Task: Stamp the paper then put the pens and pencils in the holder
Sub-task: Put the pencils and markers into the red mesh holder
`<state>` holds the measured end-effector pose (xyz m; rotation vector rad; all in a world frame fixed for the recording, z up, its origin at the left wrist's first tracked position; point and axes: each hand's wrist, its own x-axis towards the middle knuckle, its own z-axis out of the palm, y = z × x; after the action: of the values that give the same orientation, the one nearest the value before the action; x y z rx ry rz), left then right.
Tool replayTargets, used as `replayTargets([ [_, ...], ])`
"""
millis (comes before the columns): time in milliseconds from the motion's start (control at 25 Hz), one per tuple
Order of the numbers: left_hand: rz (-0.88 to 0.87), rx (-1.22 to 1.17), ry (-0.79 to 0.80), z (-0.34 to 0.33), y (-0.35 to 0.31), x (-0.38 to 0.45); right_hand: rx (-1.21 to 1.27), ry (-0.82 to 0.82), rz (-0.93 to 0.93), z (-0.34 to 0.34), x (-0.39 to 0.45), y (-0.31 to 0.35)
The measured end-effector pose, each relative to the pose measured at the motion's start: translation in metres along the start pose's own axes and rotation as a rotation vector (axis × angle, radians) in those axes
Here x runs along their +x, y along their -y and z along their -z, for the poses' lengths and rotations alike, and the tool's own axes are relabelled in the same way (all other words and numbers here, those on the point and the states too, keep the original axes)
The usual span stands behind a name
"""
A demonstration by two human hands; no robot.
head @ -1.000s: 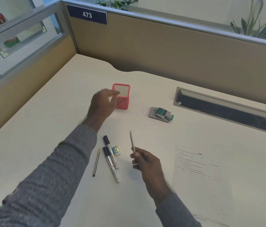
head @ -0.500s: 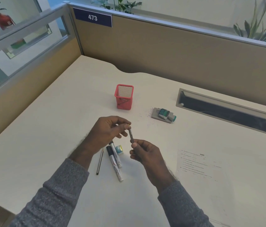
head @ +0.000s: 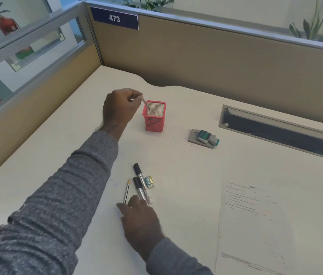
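Cream desk (head: 186,195) in tan-walled cubicle, sign "473" (head: 115,18). Left hand (head: 120,108) pinches a pencil (head: 146,104), tip inside red mesh holder (head: 154,115). Right hand (head: 139,217), fingers spread, touches markers (head: 140,183) lying beside thin pen (head: 126,192). Paper (head: 266,225) lies right; stamp (head: 204,136) behind.

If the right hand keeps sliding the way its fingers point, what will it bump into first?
Probably the two silver markers with black caps: the right hand's fingertips already seem to reach their near ends. The thin pencil with the orange tip lies just left of that line.
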<state>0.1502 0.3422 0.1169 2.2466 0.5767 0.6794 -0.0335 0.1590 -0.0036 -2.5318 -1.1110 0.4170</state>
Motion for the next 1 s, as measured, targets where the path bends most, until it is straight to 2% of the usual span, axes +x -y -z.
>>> replayTargets([
  [120,-0.022,0.116,0.065,-0.021,0.005,0.006,-0.175,0.011,-0.020,-0.001,0.011,0.007],
  [360,-0.033,0.357,0.173,-0.050,0.008,0.009,-0.249,-0.047,-0.074,-0.003,0.024,-0.006],
  [720,-0.087,0.467,0.275,-0.062,0.010,0.008,-0.108,-0.114,-0.151,-0.002,0.025,-0.010],
  [840,-0.072,0.396,0.229,-0.058,0.009,0.005,0.144,-0.220,-0.233,0.008,0.020,-0.019],
  [920,-0.087,0.336,0.184,-0.051,0.011,0.002,0.507,-0.222,-0.331,0.024,0.016,-0.029],
  [1000,-0.058,0.233,0.184,-0.041,0.011,-0.006,0.808,-0.317,-0.417,0.043,0.014,-0.043],
])
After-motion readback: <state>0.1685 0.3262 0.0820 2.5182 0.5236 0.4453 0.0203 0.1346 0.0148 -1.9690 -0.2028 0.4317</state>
